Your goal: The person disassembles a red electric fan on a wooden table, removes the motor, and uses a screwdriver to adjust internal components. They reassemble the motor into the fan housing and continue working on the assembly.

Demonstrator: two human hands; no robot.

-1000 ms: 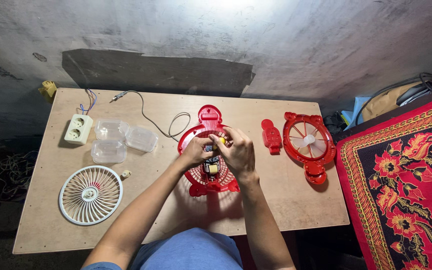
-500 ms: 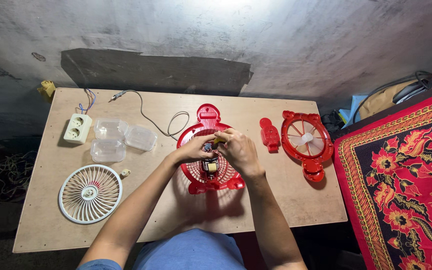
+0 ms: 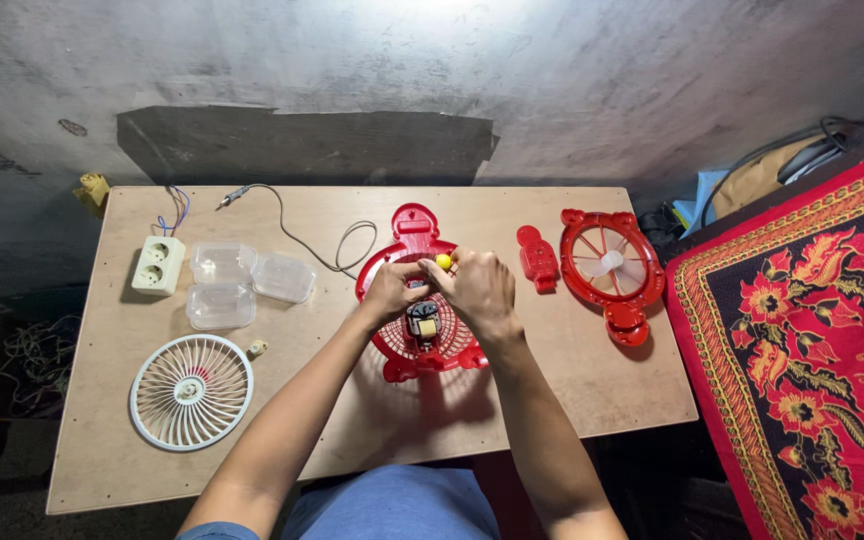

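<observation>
Both hands meet over the red fan housing (image 3: 422, 330) in the middle of the bench (image 3: 372, 440): the left hand (image 3: 392, 292) is curled with fingertips pinched at the top of the housing, and the right hand (image 3: 480, 290) is closed around a small tool with a yellow handle end (image 3: 443, 261), which shows just between the two hands. Inside the housing, just near of the hands, sits the small motor (image 3: 422, 325) with its metal core. By the look of it, the work in hand is at a fastening or a wire at the far side of the motor; a next move would call for a steady grip on the housing while the tool is kept square on its spot. To the right lie a red cover piece (image 3: 537, 258) and a red front grille with a pale blade (image 3: 610, 268); to the left, a white round grille (image 3: 192, 392), clear plastic boxes (image 3: 222, 285) and a white socket block (image 3: 158, 264), with a grey cord (image 3: 322, 245) running to the housing. The tool's tip and the exact point it touches are hidden under the fingers.
</observation>
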